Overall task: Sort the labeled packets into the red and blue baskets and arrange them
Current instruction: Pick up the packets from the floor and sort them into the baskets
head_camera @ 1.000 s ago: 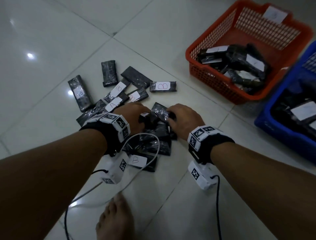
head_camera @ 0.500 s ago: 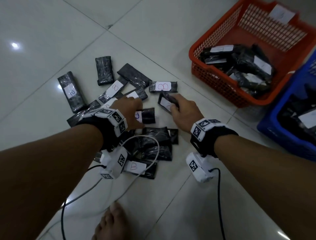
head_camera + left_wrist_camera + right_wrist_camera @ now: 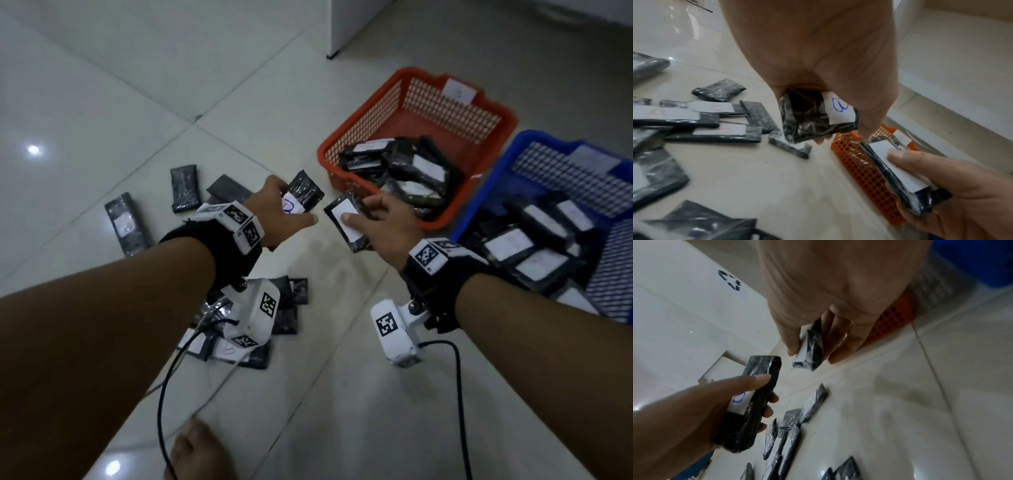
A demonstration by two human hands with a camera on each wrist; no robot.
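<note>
With the left hand (image 3: 281, 214) gripping a black film-wrapped packet (image 3: 306, 193) marked in blue and the right hand (image 3: 385, 228) gripping a white-labelled black packet (image 3: 347, 222), both just beside the red mesh plastic basket (image 3: 363, 123), confirm each label, then lay each flat.

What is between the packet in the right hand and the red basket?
Nothing in the head view: the right hand's packet hangs beside the red basket near its front rim, with only bare floor tile between.
</note>
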